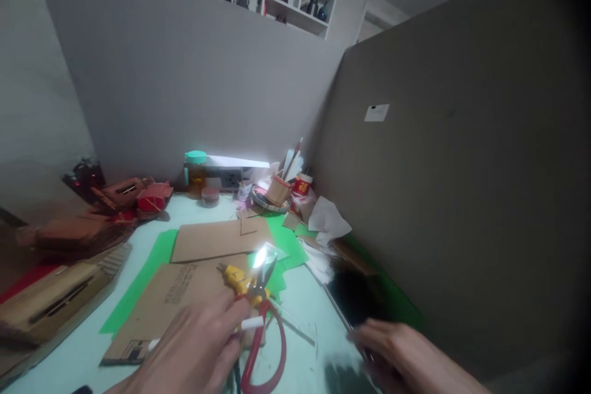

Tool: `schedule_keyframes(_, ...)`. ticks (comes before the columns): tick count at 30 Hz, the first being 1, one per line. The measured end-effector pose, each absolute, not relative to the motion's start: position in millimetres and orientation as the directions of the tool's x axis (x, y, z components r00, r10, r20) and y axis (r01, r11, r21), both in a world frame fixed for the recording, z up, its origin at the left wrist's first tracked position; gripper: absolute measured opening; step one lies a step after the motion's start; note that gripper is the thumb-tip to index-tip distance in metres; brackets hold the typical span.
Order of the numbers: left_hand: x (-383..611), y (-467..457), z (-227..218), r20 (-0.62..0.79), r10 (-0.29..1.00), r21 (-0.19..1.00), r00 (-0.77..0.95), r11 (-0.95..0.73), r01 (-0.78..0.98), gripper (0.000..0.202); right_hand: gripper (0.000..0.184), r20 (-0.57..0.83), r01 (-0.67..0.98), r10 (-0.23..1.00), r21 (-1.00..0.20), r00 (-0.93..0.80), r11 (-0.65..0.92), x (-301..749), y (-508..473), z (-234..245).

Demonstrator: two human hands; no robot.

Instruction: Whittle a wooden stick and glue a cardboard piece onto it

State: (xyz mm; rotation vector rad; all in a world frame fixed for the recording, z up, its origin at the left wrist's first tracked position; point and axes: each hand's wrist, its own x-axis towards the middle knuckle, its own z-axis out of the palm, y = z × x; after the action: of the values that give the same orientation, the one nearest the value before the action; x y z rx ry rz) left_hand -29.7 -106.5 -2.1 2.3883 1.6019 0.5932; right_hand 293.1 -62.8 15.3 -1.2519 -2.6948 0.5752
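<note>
My left hand (pixel 203 338) is closed around a thin white stick (pixel 252 323) whose ends show on both sides of the fist; its exact kind is unclear. Against its fingertips lie red-handled scissors (pixel 282 345), blades apart and pointing away. A yellow glue gun (pixel 237 280) rests beneath the blades on a printed cardboard sheet (pixel 157 295). At the right, my right hand (pixel 397 348) has its fingers curled by the near edge of a dark flat object (pixel 348 295) with a pale rim. What those fingers hold, if anything, is hidden.
Plain cardboard (pixel 207 239) and green sheets (pixel 281 234) lie farther back. Behind them stand a basket (pixel 270 203), a teal-lidded jar (pixel 196 172) and crumpled white paper (pixel 329 218). Cardboard models (pixel 60 301) line the left. A dark partition (pixel 443 166) borders the right.
</note>
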Motion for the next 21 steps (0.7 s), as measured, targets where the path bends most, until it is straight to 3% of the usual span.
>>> schedule_keyframes(3, -35, -108, 6, 0.185, 0.931, 0.320, 0.313, -0.359, 0.877, 0.047, 0.020, 0.068, 0.727, 0.780, -0.319, -0.623, 0.608, 242, -13, 32)
schedule_keyframes(6, -49, -108, 19, 0.165, 0.957, 0.288, 0.240, -0.279, 0.916, 0.046, 0.019, 0.090, 0.743, 0.789, -0.288, -0.607, 0.604, 182, 47, 30)
schedule_keyframes(13, -86, -100, 44, 0.339, 0.939, 0.271, 0.054, -0.153, 0.950, 0.039, 0.033, 0.018, 0.847, 0.862, -0.175, -0.507, 0.502, 68, 109, -6)
schedule_keyframes(16, -92, -99, 48, 0.422, 0.905, 0.271, 0.046, -0.174, 0.947, 0.036, 0.032, -0.018, 0.872, 0.878, -0.124, -0.478, 0.473, 52, 111, -18)
schedule_keyframes(21, -100, -99, 51, 0.447, 0.894, 0.252, 0.015, -0.143, 0.957, 0.034, 0.032, -0.042, 0.876, 0.877, -0.078, -0.479, 0.475, 57, 120, -24)
